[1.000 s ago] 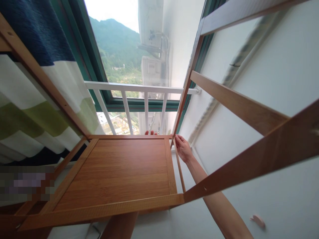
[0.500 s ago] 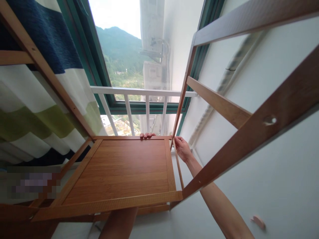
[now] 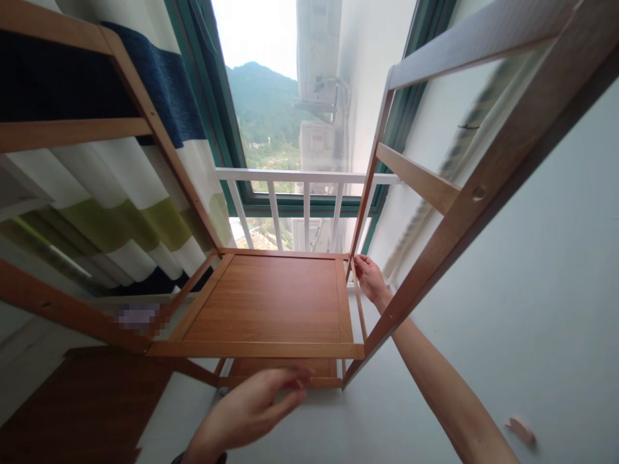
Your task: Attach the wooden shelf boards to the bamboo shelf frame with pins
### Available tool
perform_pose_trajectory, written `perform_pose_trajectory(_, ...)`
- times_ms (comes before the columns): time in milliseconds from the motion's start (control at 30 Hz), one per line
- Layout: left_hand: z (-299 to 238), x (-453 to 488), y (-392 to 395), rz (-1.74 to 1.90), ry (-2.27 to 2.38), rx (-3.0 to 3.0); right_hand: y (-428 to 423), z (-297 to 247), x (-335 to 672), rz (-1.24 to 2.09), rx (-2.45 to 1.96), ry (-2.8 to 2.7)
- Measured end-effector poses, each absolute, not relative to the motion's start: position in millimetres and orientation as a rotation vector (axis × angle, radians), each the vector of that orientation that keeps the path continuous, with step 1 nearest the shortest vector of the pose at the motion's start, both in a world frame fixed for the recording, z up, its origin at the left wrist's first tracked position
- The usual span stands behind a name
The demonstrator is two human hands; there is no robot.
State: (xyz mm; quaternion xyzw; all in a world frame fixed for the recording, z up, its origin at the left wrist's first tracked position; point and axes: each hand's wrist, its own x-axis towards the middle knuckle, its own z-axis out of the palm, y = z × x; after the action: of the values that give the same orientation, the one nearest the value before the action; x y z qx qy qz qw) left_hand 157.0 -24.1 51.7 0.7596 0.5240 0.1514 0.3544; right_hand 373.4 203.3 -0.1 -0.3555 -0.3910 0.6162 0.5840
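Observation:
A brown wooden rack stands before me, its shelf board [image 3: 275, 299] level between ladder-like side frames. At the rear right corner, my right hand [image 3: 370, 278] has its thumb and fingers pinched together, beside the rear post [image 3: 370, 183] and outside the narrow side rail [image 3: 358, 299]. Whatever its fingertips hold is too small to make out. My left hand [image 3: 254, 406] is in front of the rack, below the front rail [image 3: 261, 349]. Its fingers are stretched out, slightly blurred, and hold nothing. Behind it, a lower shelf [image 3: 236, 369] partly shows.
Behind the rack are a white railing [image 3: 290, 174] and a green-framed window. A striped curtain [image 3: 162, 222] hangs at the left. A white wall [image 3: 541, 309] runs along the right, with a small pink piece [image 3: 521, 430] on it. The large front right post [image 3: 488, 174] slants close to me.
My left hand has let go of the shelf's rear edge and come out from underneath to the front. My right hand stays at the rear right corner. The camera view has shifted left.

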Motion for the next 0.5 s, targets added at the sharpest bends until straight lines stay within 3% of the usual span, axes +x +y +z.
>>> perform_pose_trajectory(133,101.0,159.1,-29.3,0.476,1.384,1.960,204.4,-1.3,373.6,1.454,-0.801,-0.903)
perform_pose_trajectory(300,143.9,188.7,59.8,0.657,1.635,2.372,200.9,3.4,372.6,1.447,-0.785,-0.915)
perform_pose_trajectory(400,138.4,201.8,127.5,0.466,1.881,2.523,200.0,5.0,372.0,1.433,-0.785,-0.918)
perform_pose_trajectory(500,122.5,202.4,172.0,0.036,1.783,2.497,201.2,4.8,371.5,1.424,-0.796,-0.921)
